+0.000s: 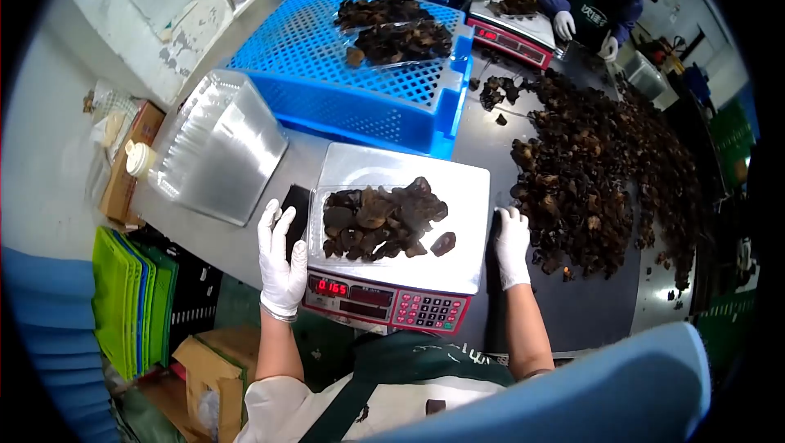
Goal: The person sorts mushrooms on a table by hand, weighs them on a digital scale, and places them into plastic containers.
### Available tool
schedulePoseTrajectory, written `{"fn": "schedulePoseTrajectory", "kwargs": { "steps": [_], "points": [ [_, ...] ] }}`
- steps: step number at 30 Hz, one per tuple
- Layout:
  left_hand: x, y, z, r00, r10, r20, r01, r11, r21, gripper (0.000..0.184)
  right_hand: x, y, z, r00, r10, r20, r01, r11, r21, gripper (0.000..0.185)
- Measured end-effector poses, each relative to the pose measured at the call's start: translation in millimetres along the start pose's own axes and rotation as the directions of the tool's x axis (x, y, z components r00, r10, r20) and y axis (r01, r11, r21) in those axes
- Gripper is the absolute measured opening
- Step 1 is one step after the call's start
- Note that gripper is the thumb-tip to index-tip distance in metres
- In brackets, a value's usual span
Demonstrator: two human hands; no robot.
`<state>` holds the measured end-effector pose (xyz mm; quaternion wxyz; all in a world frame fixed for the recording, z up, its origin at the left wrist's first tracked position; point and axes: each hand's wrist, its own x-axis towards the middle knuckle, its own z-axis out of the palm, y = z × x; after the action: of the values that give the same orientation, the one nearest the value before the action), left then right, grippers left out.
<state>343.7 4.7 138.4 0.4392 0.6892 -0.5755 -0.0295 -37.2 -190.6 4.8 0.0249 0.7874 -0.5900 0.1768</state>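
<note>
A digital scale [474, 230] stands in front of me, its red display lit. On its metal plate lies a clear plastic tray [317, 234] filled with dark brown dried fungus [376, 218]; one loose piece [443, 243] is at the tray's right side. My left hand [282, 265], in a white glove, is at the scale's left side with its fingers apart and nothing in it. My right hand [513, 247], also gloved, rests on the table just right of the scale, its fingers fairly straight and holding nothing visible.
A large heap of fungus [572, 190] spreads on the right. Behind the scale, a blue crate [327, 104] bears filled trays. Stacked clear trays [221, 145] stand at the left. Another scale [511, 40] and a co-worker [589, 2] in gloves are at the back right.
</note>
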Motion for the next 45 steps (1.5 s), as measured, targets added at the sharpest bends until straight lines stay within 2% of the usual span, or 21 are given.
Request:
{"fn": "schedulePoseTrajectory", "kwargs": {
  "steps": [4, 6, 8, 9, 12, 14, 15, 17, 19, 20, 22, 25, 27, 30, 33, 34, 36, 37, 38, 40, 45],
  "points": [
    [-8, -2, -2, 0.998, -0.028, -0.060, 0.031, 0.999, 0.041, 0.042, -38, 25, -14, 0.995, -0.089, -0.038, 0.096, 0.950, 0.298, 0.025],
    [-9, 1, -3, 0.996, -0.033, -0.078, 0.037, 0.998, 0.049, 0.040, -58, 21, -54, 0.997, 0.051, 0.050, -0.069, 0.869, 0.490, 0.020],
    [-11, -1, -4, 0.994, -0.041, -0.097, 0.045, 0.998, 0.036, 0.039, -91, 41, -88, 0.981, 0.193, -0.017, -0.159, 0.853, 0.497, 0.020],
    [-13, -2, -4, 0.990, -0.064, -0.122, 0.058, 0.997, -0.054, 0.039, -109, 46, -111, 0.947, 0.311, -0.073, -0.239, 0.841, 0.485, 0.020],
    [-15, -7, -6, 0.984, -0.059, -0.165, 0.050, 0.997, -0.059, 0.035, -196, 154, -145, 0.838, 0.500, -0.219, -0.418, 0.846, 0.331, 0.023],
    [-15, -4, -7, 0.984, -0.078, -0.160, 0.074, 0.997, -0.031, 0.035, -288, 275, -154, 0.827, 0.511, -0.233, -0.498, 0.859, 0.119, 0.026],
    [-14, -2, -6, 0.984, -0.096, -0.148, 0.095, 0.995, -0.010, 0.036, -311, 295, -170, 0.809, 0.556, -0.189, -0.567, 0.824, -0.005, 0.029],
    [-11, 4, -2, 0.992, -0.062, -0.112, 0.069, 0.996, 0.059, 0.039, -323, 277, -196, 0.736, 0.671, -0.090, -0.674, 0.715, -0.184, 0.036],
    [-9, 5, 7, 0.996, -0.069, -0.056, 0.071, 0.997, 0.041, 0.040, -284, 216, -221, 0.645, 0.752, -0.136, -0.764, 0.640, -0.083, 0.041],
    [-9, 9, 10, 0.993, -0.119, -0.027, 0.119, 0.993, -0.002, 0.040, -277, 220, -217, 0.715, 0.666, -0.212, -0.690, 0.722, -0.058, 0.041],
    [-14, 0, 15, 0.998, -0.068, 0.007, 0.068, 0.998, 0.007, 0.039, -232, 232, -187, 0.740, 0.628, -0.243, -0.610, 0.778, 0.150, 0.035],
    [-18, 4, 22, 0.996, -0.084, 0.027, 0.084, 0.996, -0.002, 0.038, -125, 152, -166, 0.886, 0.405, -0.224, -0.361, 0.908, 0.212, 0.026],
    [-17, 12, 21, 0.997, -0.079, 0.026, 0.079, 0.997, 0.014, 0.038, -72, 116, -140, 0.926, 0.314, -0.211, -0.237, 0.915, 0.327, 0.022],
    [-24, 21, 12, 0.997, -0.082, 0.011, 0.082, 0.996, 0.025, 0.040, -13, 90, -102, 0.944, 0.107, -0.311, -0.033, 0.972, 0.233, 0.034],
    [-41, 20, -5, 0.993, -0.114, -0.039, 0.116, 0.992, 0.053, 0.042, 18, 88, -68, 0.981, 0.071, -0.180, -0.051, 0.992, 0.116, 0.040],
    [-48, 19, -12, 0.990, -0.128, -0.058, 0.133, 0.988, 0.076, 0.043, 24, 108, -42, 0.975, 0.085, -0.203, -0.044, 0.979, 0.199, 0.036],
    [-65, 6, -27, 0.981, -0.171, -0.090, 0.180, 0.977, 0.110, 0.043, 38, 131, -14, 0.942, 0.222, -0.250, -0.033, 0.807, 0.590, 0.031],
    [-73, 4, -32, 0.972, -0.203, -0.122, 0.218, 0.967, 0.129, 0.043, 40, 115, -27, 0.892, 0.272, -0.361, 0.013, 0.783, 0.622, 0.027],
    [-81, 2, -38, 0.960, -0.236, -0.153, 0.258, 0.955, 0.147, 0.043, 38, 82, -72, 0.846, 0.496, 0.195, -0.401, 0.350, 0.847, 0.026],
    [-91, -6, -43, 0.951, -0.252, -0.181, 0.285, 0.939, 0.192, 0.043, 38, 57, -85, 0.829, 0.476, 0.294, -0.426, 0.198, 0.883, 0.026],
    [-86, 2, -39, 0.958, -0.230, -0.171, 0.261, 0.947, 0.187, 0.041, 37, 11, -111, 0.872, 0.260, 0.414, -0.463, 0.166, 0.871, 0.025]
  ]
}}
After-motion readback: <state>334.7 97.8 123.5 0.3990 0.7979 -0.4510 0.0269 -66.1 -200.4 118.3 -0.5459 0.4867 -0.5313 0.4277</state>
